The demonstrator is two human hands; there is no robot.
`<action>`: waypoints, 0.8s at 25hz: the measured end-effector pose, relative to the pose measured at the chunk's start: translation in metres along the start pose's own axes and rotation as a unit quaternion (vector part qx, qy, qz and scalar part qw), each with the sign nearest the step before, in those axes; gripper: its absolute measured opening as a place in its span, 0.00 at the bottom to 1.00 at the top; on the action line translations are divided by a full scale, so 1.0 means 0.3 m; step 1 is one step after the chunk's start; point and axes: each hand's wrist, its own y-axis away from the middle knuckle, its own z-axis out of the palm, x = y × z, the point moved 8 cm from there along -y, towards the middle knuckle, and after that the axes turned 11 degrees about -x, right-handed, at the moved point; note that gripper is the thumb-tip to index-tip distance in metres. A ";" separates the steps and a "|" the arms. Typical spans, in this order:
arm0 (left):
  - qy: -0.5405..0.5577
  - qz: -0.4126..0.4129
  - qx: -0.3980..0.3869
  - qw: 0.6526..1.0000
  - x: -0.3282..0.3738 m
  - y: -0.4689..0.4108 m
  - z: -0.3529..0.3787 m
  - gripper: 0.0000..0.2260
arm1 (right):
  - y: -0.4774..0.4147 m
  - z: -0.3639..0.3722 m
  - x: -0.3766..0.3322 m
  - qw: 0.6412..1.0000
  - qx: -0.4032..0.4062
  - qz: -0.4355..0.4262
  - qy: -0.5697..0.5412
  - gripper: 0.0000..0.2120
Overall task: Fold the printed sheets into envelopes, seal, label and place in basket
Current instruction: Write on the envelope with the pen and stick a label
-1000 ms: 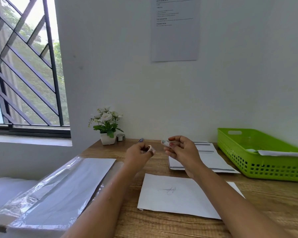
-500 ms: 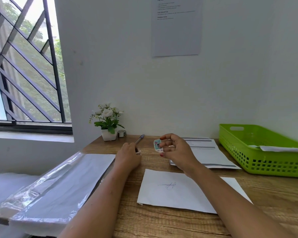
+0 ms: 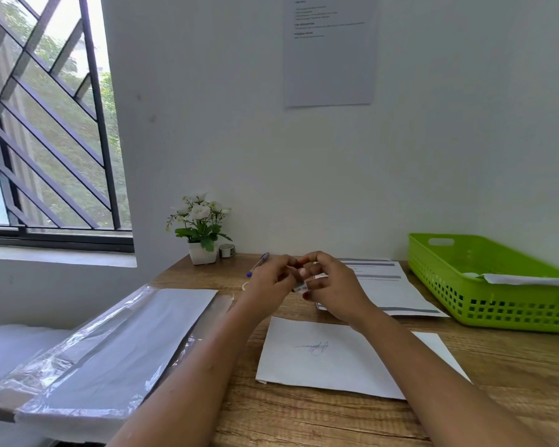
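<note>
- Over the far middle of the table, just in front of the printed sheets, my two grips have come together. Half a second ago they were apart, with the left one down on the wood near the pen.
- My right grip pinches a small printed item, white with a touch of colour, as it did a moment ago. It is too small and blurred for me to say whether it is a label or something for sealing.
- My left grip has lifted off the table. Its curled fingertips now close on the upper end of that same item, so both grips pinch it and neither is spread.
- A small white curl lies on the wood just left of my left grip, about where that grip went down. I cannot tell what it is.
- The envelope lies flat between my forearms, scribble upward, and neither grip touches it.
- The basket stands well apart at the right, with a second envelope already resting in it.
- I judge that bringing both grips to the item means I am peeling or opening it for the sealing or labelling step. The envelope in front of me is written on but has not yet gone to the basket, so that placing remains to be done.
</note>
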 end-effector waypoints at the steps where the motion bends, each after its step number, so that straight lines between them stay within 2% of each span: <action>1: 0.018 -0.002 0.003 1.000 -0.007 0.002 0.001 0.06 | 0.000 0.001 -0.001 1.000 -0.004 -0.004 0.002 0.25; 6: 0.162 -0.055 0.000 0.985 -0.059 0.000 0.015 0.08 | -0.004 -0.003 0.007 1.000 -0.003 -0.009 0.010 0.25; 10: 0.267 -0.067 0.008 0.961 -0.065 0.001 0.023 0.11 | -0.010 -0.011 0.007 0.999 0.009 -0.026 -0.026 0.16; 14: 0.280 -0.058 0.013 0.958 -0.056 0.007 0.027 0.11 | -0.011 -0.038 0.014 0.997 0.043 -0.032 -0.048 0.16; 20: 0.304 -0.086 0.009 0.949 -0.064 0.002 0.042 0.05 | -0.016 -0.066 0.031 0.995 0.081 -0.015 -0.047 0.18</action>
